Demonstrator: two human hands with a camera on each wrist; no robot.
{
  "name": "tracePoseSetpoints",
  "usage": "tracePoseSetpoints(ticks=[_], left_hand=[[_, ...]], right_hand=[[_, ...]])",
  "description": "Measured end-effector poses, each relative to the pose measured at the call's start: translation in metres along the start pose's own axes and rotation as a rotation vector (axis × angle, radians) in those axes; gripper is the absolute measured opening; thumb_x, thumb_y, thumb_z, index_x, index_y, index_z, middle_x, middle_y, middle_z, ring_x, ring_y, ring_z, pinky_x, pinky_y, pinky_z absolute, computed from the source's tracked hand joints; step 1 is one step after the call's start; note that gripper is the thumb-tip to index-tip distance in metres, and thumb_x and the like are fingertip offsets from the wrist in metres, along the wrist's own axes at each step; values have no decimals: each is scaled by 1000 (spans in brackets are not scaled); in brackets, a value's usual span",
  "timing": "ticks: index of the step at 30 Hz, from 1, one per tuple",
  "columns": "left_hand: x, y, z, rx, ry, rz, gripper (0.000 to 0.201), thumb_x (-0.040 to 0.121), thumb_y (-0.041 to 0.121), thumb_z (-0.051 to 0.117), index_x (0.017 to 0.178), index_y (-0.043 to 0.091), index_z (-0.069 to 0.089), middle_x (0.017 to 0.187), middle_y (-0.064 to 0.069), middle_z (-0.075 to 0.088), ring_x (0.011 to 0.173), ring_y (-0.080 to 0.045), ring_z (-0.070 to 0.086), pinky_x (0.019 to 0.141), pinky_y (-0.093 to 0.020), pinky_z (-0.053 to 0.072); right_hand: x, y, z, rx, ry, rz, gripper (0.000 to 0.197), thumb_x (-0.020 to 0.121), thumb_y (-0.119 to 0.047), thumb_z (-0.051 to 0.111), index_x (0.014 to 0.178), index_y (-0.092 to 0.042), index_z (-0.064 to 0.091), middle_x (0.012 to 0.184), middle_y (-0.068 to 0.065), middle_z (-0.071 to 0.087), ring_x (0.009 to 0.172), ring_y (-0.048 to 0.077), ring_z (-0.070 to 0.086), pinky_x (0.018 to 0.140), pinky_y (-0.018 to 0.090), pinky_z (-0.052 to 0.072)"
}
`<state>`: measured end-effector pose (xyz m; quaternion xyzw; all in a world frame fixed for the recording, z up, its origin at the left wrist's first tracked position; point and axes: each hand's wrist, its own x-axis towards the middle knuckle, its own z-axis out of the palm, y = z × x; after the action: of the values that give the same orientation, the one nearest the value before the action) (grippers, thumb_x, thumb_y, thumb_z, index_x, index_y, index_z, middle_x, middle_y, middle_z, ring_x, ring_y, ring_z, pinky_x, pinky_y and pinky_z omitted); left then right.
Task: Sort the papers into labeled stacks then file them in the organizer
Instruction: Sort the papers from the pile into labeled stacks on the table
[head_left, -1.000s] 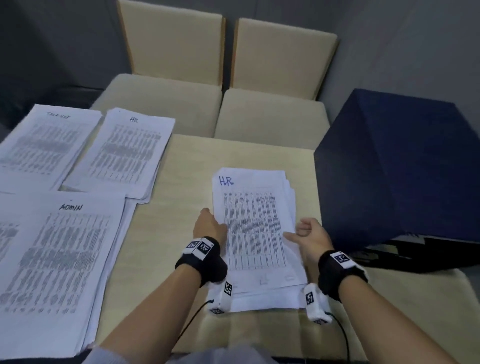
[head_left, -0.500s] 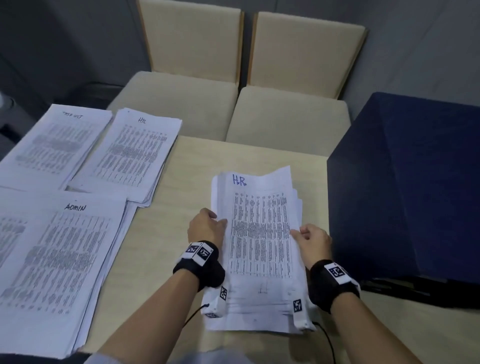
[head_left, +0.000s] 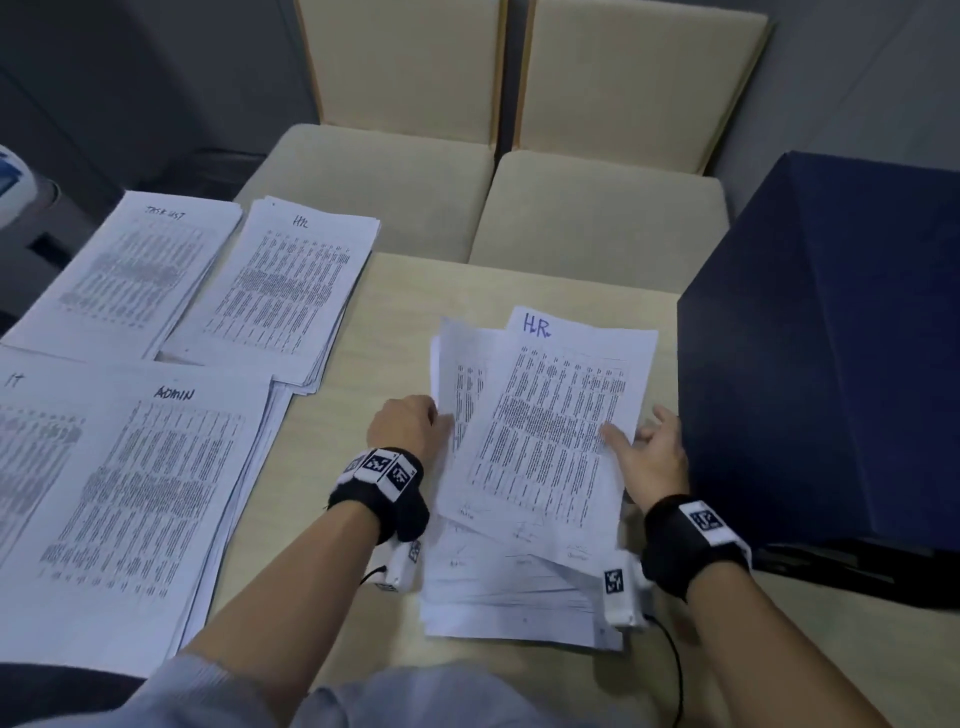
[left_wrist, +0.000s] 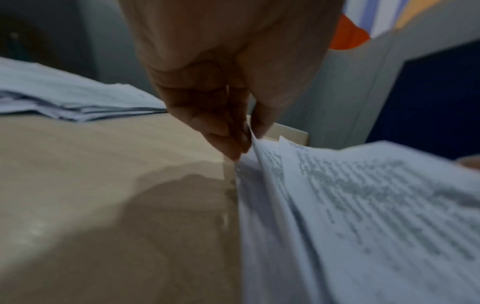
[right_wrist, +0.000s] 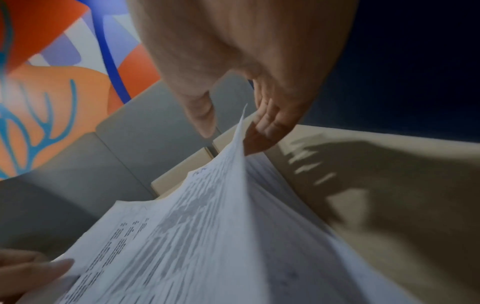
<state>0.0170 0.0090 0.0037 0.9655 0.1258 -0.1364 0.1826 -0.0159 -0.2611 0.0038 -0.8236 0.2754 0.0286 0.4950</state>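
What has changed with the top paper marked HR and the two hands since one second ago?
The top HR sheet has lifted and skewed clockwise off the unsorted pile; the right hand now raises its edge. The left hand still pinches the sheets' left edge. The sorted stacks stayed put.

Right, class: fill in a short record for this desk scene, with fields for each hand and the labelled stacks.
left hand: pinches the left edge of the lifted sheets
right hand: thumb on top sheet, fingers under its right edge
top sheet: headed HR, raised off the unsorted pile
sorted stacks: Task List, HR, IT, Admin
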Motion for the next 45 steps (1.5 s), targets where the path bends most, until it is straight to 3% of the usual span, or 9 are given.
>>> tracePoseSetpoints(ticks=[4,10,15,18,23,32,37,43,45], left_hand=[[-2,1,-6,63,12,34,37,98,37,44,76,12,60,76,-9,60,68,-28,54,59,-29,40],[-1,-20,-8,-185,11,179,33,98,18,46,67,12,41,59,-2,46,64,-28,48,52,-32,28],[-9,-27,1,-738,-212,217,20,97,6,48,98,17,65,90,-1,71,79,-19,65,73,-33,52],[-15,-22,0,-820,-258,139,29,92,-6,48,80,12,67,74,-9,64,67,-21,58,71,-36,49],[-11,-17,6,-430,27,-41,11,87,6,53,88,16,58,84,-3,62,80,-26,60,71,-26,41],[-3,-14,14,-176,-4,-92,33,89,22,58,59,13,48,56,-3,45,56,-25,43,49,-26,30],[-4,-19,-15,194,70,56,39,100,39,40,89,14,68,83,-12,66,77,-34,63,63,-31,44],[-7,-38,-16,-623,-103,295,19,94,17,55,80,14,67,73,-7,70,72,-28,66,69,-39,56],[-18,-35,-17,-861,-244,248,24,95,1,54,90,17,72,80,4,75,76,-12,69,72,-28,56]], right_hand=[[17,6,3,-109,-91,-80,8,88,-12,58,81,-12,58,73,4,59,74,30,55,63,32,42],[-26,26,-10,294,-281,62,34,89,8,54,112,-14,66,105,1,74,98,17,69,82,29,53],[-24,37,-7,354,-237,80,16,90,-9,66,104,-16,67,114,7,71,102,19,68,92,35,53],[-23,36,-8,388,-254,75,23,86,-9,71,108,-14,66,114,7,71,106,22,67,95,36,52],[-27,31,-8,399,-230,83,30,80,-2,75,107,-10,66,102,7,74,102,26,67,94,40,53],[-28,34,-10,412,-279,37,31,89,-10,67,120,-12,65,117,-1,71,114,16,64,106,42,45],[-28,21,-13,699,-265,79,14,88,7,53,81,-2,62,93,17,67,83,30,64,69,37,58],[-20,11,-4,737,-223,103,36,70,-10,70,105,-6,74,120,6,70,117,17,61,110,40,39],[-18,7,-3,749,-260,108,38,69,-18,77,106,-9,73,125,4,67,112,10,63,101,30,45]])
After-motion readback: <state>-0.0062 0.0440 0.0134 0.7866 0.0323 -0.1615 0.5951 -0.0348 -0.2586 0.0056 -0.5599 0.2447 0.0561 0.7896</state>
